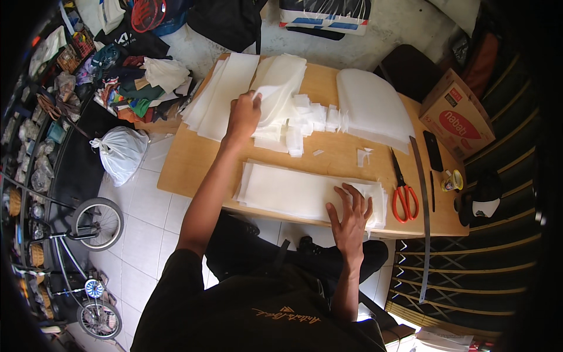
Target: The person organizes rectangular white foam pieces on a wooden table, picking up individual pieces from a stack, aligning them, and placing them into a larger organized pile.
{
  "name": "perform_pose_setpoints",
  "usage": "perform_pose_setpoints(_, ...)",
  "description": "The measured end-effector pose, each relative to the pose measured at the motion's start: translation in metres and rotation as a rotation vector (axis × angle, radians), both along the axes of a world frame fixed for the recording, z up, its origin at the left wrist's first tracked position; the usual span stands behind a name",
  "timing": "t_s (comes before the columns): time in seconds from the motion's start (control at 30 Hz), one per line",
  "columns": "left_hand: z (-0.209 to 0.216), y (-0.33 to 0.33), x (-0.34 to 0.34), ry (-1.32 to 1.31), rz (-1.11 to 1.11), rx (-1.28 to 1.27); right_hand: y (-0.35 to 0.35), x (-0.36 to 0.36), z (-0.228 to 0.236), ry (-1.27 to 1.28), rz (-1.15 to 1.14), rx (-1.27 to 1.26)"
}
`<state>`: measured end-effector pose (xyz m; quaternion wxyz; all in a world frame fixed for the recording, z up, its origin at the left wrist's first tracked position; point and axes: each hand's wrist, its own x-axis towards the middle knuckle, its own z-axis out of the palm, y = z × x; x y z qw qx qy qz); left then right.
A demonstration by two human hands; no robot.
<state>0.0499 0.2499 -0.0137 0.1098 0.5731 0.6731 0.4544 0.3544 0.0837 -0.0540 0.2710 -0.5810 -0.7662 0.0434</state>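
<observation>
My left hand (pixel 244 117) reaches across the wooden table with its fingers closed on the edge of a thin white sheet (pixel 271 92), which curls up from a pile of similar sheets. Beside that hand, on its left, lies a fanned stack of long white strips (pixel 226 97). My right hand (pixel 350 220) rests with fingers spread on the right end of a rectangular stack of white sheets (pixel 287 186) along the table's near edge. Small white cut pieces (pixel 302 117) lie heaped between the pile and a curved-edged white stack (pixel 375 105) at the far right.
Orange-handled scissors (pixel 404 196), a long metal ruler (pixel 422 211) overhanging the near edge, a black phone (pixel 433 151) and a small yellow cup (pixel 452 180) lie right on the table (pixel 193 158). A cardboard box (pixel 457 114) stands behind them. A small bicycle (pixel 88 264) stands left.
</observation>
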Motion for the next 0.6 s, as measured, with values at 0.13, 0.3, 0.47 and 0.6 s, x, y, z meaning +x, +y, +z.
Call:
perform_pose_setpoints(0.13,0.012,0.001,-0.03,-0.193,0.164,0.318,0.0,-0.002,0.002,-0.015,0.011,-0.04)
perform_pose_setpoints(0.3,0.068,-0.063,0.018,-0.28,-0.062,0.58,-0.004,-0.002,0.01,-0.063,-0.021,-0.095)
perform_pose_setpoints(0.47,0.029,-0.074,0.044,-0.051,-0.173,0.47,0.015,-0.019,0.025,0.166,0.046,-0.061)
perform_pose_setpoints(0.6,-0.004,-0.076,0.058,-0.121,-0.161,0.418,0.066,-0.065,0.042,0.847,0.118,-0.368)
